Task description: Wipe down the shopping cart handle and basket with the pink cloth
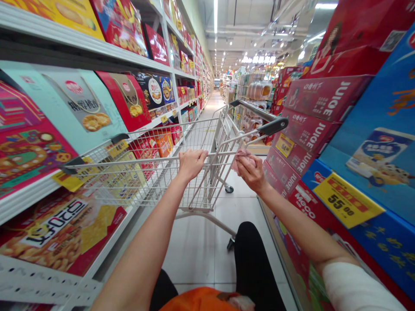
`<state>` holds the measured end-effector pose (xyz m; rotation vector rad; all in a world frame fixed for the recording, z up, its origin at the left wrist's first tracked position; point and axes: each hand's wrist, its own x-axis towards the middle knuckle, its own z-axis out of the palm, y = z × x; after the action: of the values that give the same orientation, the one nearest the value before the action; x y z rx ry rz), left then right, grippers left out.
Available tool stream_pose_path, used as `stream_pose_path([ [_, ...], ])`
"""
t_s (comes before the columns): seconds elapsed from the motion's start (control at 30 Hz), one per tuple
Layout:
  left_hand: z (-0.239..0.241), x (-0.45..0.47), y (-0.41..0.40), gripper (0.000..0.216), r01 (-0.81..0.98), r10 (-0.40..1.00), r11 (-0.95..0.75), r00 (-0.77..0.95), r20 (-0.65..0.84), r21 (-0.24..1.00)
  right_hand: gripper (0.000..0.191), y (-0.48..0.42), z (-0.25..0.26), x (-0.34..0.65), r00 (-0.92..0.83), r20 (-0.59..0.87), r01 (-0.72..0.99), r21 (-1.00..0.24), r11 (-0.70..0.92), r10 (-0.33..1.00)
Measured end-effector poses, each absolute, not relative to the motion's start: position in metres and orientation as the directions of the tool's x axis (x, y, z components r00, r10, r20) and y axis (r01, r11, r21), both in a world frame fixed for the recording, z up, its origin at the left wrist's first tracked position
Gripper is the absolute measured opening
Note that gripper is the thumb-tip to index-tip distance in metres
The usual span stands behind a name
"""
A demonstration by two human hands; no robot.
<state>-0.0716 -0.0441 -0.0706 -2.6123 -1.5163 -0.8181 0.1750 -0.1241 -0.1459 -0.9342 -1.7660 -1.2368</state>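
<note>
A metal shopping cart (pixel 155 159) stands sideways in front of me, its grey handle (pixel 256 113) on the right. My left hand (pixel 192 164) is closed around the top side rail of the wire basket. In my right hand (pixel 251 170) is a crumpled pink cloth (pixel 244 159), held against the cart's frame just below the handle. The fingers wrap over the cloth and hide part of it and of the rail behind. Below, one caster wheel (pixel 229 189) rests on the tiled floor.
Shelves with boxed biscuits (pixel 78 99) line the left, close to the cart's front end. Stacked red cartons (pixel 311 116) and blue cartons (pixel 372 142) with a yellow price sign (pixel 348 199) stand close on the right. Beyond the cart a tiled aisle (pixel 215 97) runs into the distance.
</note>
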Motion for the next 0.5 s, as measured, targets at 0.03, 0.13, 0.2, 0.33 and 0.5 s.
stream_pose_path([
  [0.03, -0.071, -0.071, -0.044, 0.043, 0.814, 0.806, -0.528, 0.39, 0.445, 0.243, 0.029, -0.124, -0.147, 0.177, -0.429, 0.889, 0.885, 0.377, 0.274, 0.161],
  [0.13, -0.07, -0.071, -0.045, 0.043, 0.818, 0.812, -0.52, 0.385, 0.439, 0.245, 0.024, -0.123, -0.151, 0.18, -0.425, 0.872, 0.872, 0.324, 0.366, 0.243],
  [0.2, -0.069, -0.07, -0.046, 0.043, 0.819, 0.816, -0.517, 0.384, 0.432, 0.249, 0.022, -0.126, -0.154, 0.18, -0.46, 0.847, 0.833, 0.308, 0.46, 0.266],
  [0.33, -0.069, -0.071, -0.047, 0.043, 0.821, 0.817, -0.516, 0.386, 0.428, 0.245, 0.02, -0.135, -0.151, 0.174, -0.475, 0.855, 0.798, 0.319, 0.512, 0.207],
  [0.5, -0.07, -0.071, -0.047, 0.043, 0.826, 0.812, -0.516, 0.388, 0.436, 0.227, 0.017, -0.131, -0.122, 0.155, -0.316, 0.926, 0.924, 0.25, 0.29, 0.208],
])
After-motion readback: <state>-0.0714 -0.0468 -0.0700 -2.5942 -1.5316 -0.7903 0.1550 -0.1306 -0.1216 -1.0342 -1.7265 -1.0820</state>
